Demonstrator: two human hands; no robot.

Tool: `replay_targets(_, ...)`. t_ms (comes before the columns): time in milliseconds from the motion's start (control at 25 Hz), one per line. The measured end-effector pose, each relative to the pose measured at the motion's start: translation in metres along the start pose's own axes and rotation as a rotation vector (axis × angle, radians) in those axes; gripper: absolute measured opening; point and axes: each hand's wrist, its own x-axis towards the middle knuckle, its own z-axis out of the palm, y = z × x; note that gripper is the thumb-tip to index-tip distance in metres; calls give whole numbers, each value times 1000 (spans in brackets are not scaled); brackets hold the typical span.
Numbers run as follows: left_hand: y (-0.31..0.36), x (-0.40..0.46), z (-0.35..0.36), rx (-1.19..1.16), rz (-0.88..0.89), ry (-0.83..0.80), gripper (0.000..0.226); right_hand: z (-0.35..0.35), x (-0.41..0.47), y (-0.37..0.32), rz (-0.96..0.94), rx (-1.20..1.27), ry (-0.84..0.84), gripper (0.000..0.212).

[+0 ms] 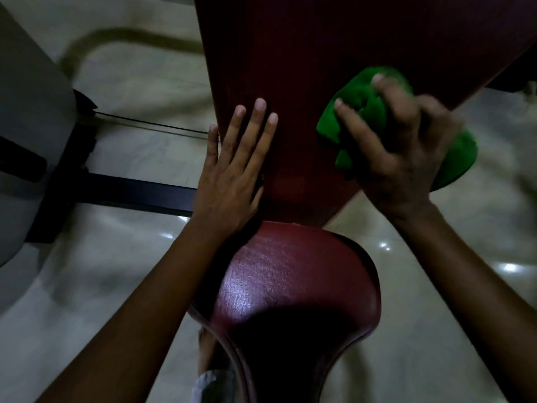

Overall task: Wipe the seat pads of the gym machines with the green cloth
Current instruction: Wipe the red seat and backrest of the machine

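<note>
Head view, looking down: left of the left hand [229, 181] a dark rectangular metal frame bar [139, 193] runs across the pale glossy tiled floor [130, 286], with a thin black cable [151, 126] above it and a grey blurred machine housing [26, 117] further left. Below both hands sits a dark red rounded leather-look seat pad [296, 286]; a bare foot [207, 350] shows beside its lower left edge. Between and above the hands rises a long dark red tapered back pad [305, 82], its narrow end meeting the seat pad. Open floor lies to the right of the right hand [398, 149].

Left hand lies flat, fingers straight and spread, on the back pad's left edge. Right hand, blurred, has its fingers curled round a bunched bright green cloth [363, 112], pressing it against the back pad's right edge. Both forearms reach forward, the hands well apart.
</note>
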Motion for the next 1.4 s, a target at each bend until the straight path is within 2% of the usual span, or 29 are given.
replay_targets(120, 8, -9, 3, -103, -51, -34, 88, 2, -32, -15, -216, 23, -177, 38)
replay_targets(200, 16, -34, 9, -238, -114, -140, 84, -3, -33, -11, -286, 65, -210, 35)
replay_targets(320, 21, -76, 23, -306, -269, -342, 68, -2, -19, -4, -173, 51, -118, 31)
replay_targets(400, 20, -86, 32, -268, -323, -446, 73, 4, -24, -13, -127, 6, -102, 32)
replay_targets(560, 18, -84, 30, -226, -280, -447, 75, 4, -56, -29, -308, 66, -283, 33)
replay_targets(640, 18, -86, 27, -231, -280, -454, 72, -4, -44, -16, -353, 120, -280, 35)
replay_targets(760, 15, -88, 29, -248, -286, -446, 68, -3, -15, -3, -109, 111, -101, 36)
replay_targets(840, 14, -88, 32, -259, -281, -437, 66, 4, -22, -11, -21, 74, -73, 37)
replay_targets(880, 14, -89, 33, -257, -279, -431, 65, 7, -33, -18, -66, 53, -105, 37)
replay_targets(1040, 15, -89, 28, -242, -282, -445, 63, 9, -77, -28, -475, 106, -363, 25)
replay_targets(1080, 15, -88, 28, -244, -283, -442, 63, 7, -73, -25, -513, 138, -398, 24)
replay_targets(1160, 15, -87, 28, -249, -287, -432, 62, 3, -53, -24, -447, 170, -351, 26)
replay_targets(1280, 14, -88, 32, -250, -281, -419, 60, 3, -7, -26, -51, 139, -107, 29)
replay_targets(1320, 14, -88, 33, -251, -279, -422, 59, 6, 1, -30, 30, 124, -75, 28)
replay_targets(1360, 13, -89, 34, -250, -278, -421, 59, 9, 1, -36, 19, 107, -74, 28)
replay_targets(1400, 13, -89, 33, -243, -278, -417, 59, 11, -6, -43, -80, 98, -116, 28)
